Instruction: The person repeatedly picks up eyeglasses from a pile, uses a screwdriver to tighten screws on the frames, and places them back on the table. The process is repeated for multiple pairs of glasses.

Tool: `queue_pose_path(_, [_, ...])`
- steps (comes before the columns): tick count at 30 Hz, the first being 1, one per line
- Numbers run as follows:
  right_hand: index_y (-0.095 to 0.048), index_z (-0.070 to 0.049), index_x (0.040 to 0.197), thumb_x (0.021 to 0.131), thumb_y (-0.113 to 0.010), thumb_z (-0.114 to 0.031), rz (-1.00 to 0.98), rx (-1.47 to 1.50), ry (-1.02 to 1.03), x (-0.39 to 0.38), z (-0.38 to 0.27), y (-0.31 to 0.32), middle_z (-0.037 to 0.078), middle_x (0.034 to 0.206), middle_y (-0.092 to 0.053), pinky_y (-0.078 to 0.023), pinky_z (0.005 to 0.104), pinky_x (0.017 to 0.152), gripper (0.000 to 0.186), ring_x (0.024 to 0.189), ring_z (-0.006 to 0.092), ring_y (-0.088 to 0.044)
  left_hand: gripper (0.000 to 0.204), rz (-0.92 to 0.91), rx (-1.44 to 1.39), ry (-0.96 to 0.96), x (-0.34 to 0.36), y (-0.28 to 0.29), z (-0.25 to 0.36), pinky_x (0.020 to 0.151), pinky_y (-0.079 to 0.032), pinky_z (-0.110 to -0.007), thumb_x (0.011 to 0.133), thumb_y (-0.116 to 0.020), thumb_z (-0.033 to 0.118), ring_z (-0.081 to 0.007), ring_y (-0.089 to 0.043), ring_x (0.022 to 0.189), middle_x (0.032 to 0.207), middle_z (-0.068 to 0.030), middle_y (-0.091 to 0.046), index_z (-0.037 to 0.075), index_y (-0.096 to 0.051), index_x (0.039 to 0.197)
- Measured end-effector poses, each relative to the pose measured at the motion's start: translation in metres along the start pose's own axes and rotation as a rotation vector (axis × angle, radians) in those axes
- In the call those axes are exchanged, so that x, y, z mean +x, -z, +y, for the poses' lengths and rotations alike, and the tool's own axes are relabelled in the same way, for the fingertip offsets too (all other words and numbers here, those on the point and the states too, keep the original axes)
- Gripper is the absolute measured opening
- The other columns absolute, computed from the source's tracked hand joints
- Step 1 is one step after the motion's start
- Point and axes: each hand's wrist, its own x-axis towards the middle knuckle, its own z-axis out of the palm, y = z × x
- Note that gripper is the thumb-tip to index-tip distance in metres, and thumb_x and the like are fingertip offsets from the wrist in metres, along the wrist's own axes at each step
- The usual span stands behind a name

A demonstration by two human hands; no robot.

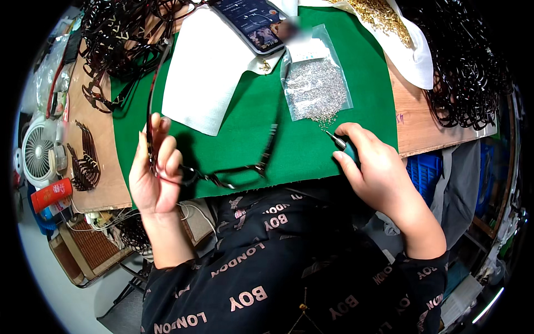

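My left hand (156, 183) grips a dark tortoiseshell eyeglass frame (222, 181) by one long arm, held upright, while the front hangs toward the right over the green mat (250, 100). My right hand (378, 172) has a small pointed metal tool (337, 141) between its fingers, its tip at a loose spill of tiny silver pieces (328, 119). These pieces lie at the mouth of a clear plastic bag (311, 83) full of similar bits. Whether the frame has lenses is too unclear to tell.
A phone (250, 25) rests on white cloth (194, 78). Piles of dark frames (456, 72) lie at both back corners, a pouch of gold bits (389, 22) at back right. At left are a small fan (38, 150), a red cylinder (50, 195) and loose temple pieces (83, 161).
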Motion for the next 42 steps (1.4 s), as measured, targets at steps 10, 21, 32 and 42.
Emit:
queue_pose_path(10, [-0.048,-0.007,0.107,0.08,-0.058,-0.013,-0.043,-0.09,0.072,0.005,-0.008,-0.004,0.016,0.08,-0.054,-0.048,0.0392,0.056,0.03,0.066,0.0336,-0.058,0.026,-0.186,2.01,-0.402,-0.007,-0.067,-0.046,0.069,-0.043,-0.034,0.073,-0.065,0.011,-0.0253,-0.054,0.073,0.079,-0.008,-0.057,0.003,-0.06,0.097])
queue_pose_path(21, [-0.057,-0.01,0.11,0.079,-0.059,-0.01,-0.014,-0.197,0.076,0.005,-0.016,-0.008,0.011,0.071,-0.049,-0.044,0.0353,0.053,0.031,0.058,0.0274,-0.053,0.023,-0.057,1.704,-0.781,-0.048,-0.061,-0.016,0.054,-0.036,-0.031,0.075,-0.063,0.008,-0.0207,-0.051,0.055,0.07,-0.0098,-0.057,0.002,-0.054,0.095])
queue_pose_path(32, [-0.056,-0.011,0.11,0.079,-0.059,-0.012,-0.016,-0.212,0.089,0.002,-0.013,-0.007,0.014,0.072,-0.05,-0.046,0.0363,0.05,0.031,0.057,0.0302,-0.055,0.035,-0.352,-0.293,0.074,-0.011,-0.049,-0.052,0.049,-0.026,-0.024,0.09,-0.044,0.025,-0.0093,-0.034,0.046,0.048,0.0045,-0.045,0.005,-0.046,0.118])
queue_pose_path(42, [-0.044,-0.009,0.122,0.091,-0.046,-0.019,-0.67,1.377,-0.558,0.011,-0.038,0.004,0.002,0.071,-0.053,-0.031,0.016,0.035,0.032,0.043,0.0072,-0.048,0.032,-0.227,-0.492,0.476,0.001,-0.035,-0.11,0.047,-0.029,-0.022,0.092,-0.041,0.023,-0.0094,-0.032,0.048,0.055,-0.0016,-0.041,-0.002,-0.05,0.11])
